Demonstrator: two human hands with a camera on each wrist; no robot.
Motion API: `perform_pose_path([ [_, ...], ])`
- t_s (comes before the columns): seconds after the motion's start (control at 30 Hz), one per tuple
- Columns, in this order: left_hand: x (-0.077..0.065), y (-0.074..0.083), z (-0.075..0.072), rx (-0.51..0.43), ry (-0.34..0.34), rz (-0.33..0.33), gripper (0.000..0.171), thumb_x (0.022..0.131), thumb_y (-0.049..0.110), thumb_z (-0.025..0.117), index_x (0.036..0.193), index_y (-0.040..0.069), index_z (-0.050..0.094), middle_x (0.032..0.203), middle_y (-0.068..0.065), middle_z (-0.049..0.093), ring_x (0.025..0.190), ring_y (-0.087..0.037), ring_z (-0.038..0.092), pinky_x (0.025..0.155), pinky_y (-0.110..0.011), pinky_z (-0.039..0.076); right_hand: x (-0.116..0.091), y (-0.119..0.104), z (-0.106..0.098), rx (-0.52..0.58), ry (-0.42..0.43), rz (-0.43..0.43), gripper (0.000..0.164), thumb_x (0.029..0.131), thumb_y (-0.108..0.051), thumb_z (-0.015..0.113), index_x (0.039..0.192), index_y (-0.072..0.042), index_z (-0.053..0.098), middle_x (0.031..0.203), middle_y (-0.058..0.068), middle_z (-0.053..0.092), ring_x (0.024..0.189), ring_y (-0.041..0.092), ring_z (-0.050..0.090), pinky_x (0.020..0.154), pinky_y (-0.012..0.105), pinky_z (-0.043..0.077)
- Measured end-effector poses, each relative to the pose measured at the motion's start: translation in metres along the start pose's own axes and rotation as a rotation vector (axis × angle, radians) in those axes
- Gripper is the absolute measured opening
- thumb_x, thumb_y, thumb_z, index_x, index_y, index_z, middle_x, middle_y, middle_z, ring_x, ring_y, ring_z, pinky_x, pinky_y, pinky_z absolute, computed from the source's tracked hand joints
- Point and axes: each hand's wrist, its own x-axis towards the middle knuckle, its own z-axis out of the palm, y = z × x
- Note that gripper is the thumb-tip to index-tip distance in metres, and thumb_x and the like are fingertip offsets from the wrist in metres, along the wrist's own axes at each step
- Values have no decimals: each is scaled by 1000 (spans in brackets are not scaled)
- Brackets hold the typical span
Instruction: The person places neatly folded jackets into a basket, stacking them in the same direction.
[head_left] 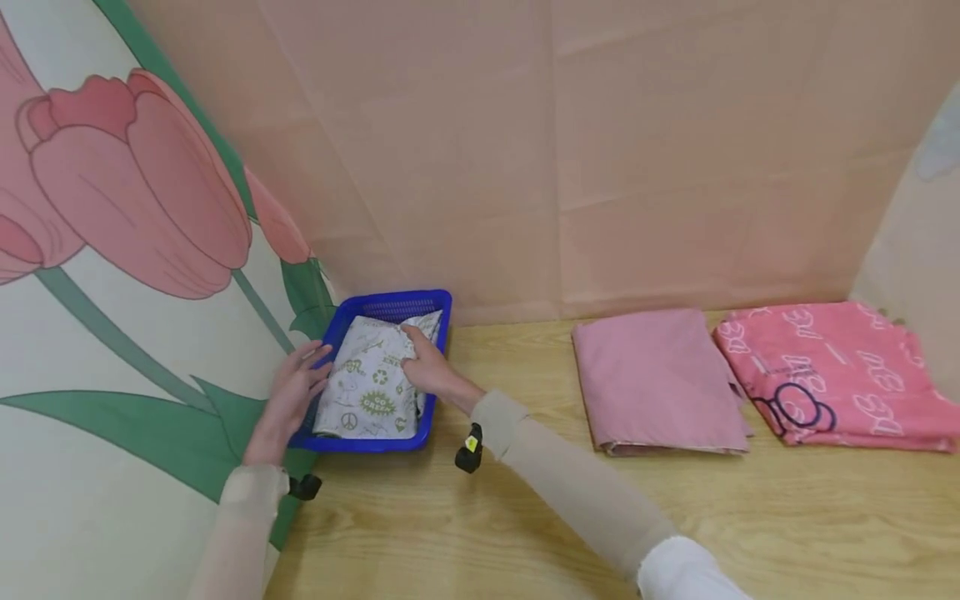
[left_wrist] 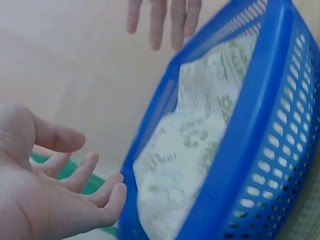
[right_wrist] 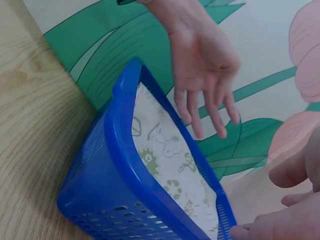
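A blue plastic basket [head_left: 372,446] with perforated sides stands on the wooden surface, in the corner by the tulip-printed wall. Folded inside it lies a white cloth [head_left: 367,379] with green print, including "GO GREEN" and a recycling sign. My left hand [head_left: 288,396] is beside the basket's left rim, its fingers loosely bent and nothing held. Over the basket's right side is my right hand [head_left: 431,367]; in the left wrist view its fingers [left_wrist: 178,22] hang straight, apart from the cloth. Both palms face the basket in the wrist views.
To the right on the wooden surface [head_left: 517,500] lies a folded plain pink cloth [head_left: 656,379]. Beside it is a brighter pink folded cloth [head_left: 840,367] with white lettering and a dark bow print. A beige-pink sheet [head_left: 555,167] hangs behind.
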Motion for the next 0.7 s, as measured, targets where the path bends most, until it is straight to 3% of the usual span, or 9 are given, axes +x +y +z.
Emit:
perform_pose_path([
  [0.07, -4, 10, 4, 47, -26, 30, 65, 110, -2, 42, 170, 5, 18, 174, -19, 29, 155, -32, 40, 129, -47, 32, -5, -2, -4, 33, -18, -9, 70, 102, 1, 48, 168, -10, 29, 172, 20, 32, 158, 42, 32, 129, 52, 31],
  [0.17, -11, 24, 10, 131, -61, 81, 62, 111, 2, 43, 169, 3, 21, 172, -22, 31, 141, -20, 51, 120, -36, 42, -12, -4, -13, 69, -46, -29, 66, 104, 1, 48, 167, -9, 31, 170, 21, 34, 155, 47, 37, 126, 54, 37],
  [0.3, -17, 37, 16, 198, -76, 115, 61, 113, 11, 46, 168, 4, 23, 170, -21, 35, 138, -15, 50, 109, -25, 44, -22, -4, -28, 64, -60, -65, 62, 104, 0, 50, 164, -6, 36, 165, 23, 43, 149, 46, 46, 121, 52, 44],
  [0.53, -24, 50, 30, 249, -53, 153, 65, 112, 27, 56, 167, 5, 30, 169, -20, 39, 154, -35, 38, 125, -56, 34, -41, 2, -68, 44, -38, -102, 54, 108, -7, 50, 161, -5, 40, 161, 24, 45, 148, 48, 46, 120, 55, 44],
  [0.7, -31, 58, 40, 371, -36, 233, 63, 110, 28, 59, 165, 5, 36, 165, -20, 44, 154, -40, 40, 124, -59, 35, -54, 10, -102, 19, 8, -119, 51, 110, -8, 51, 159, -3, 42, 160, 25, 47, 146, 46, 49, 119, 56, 45],
])
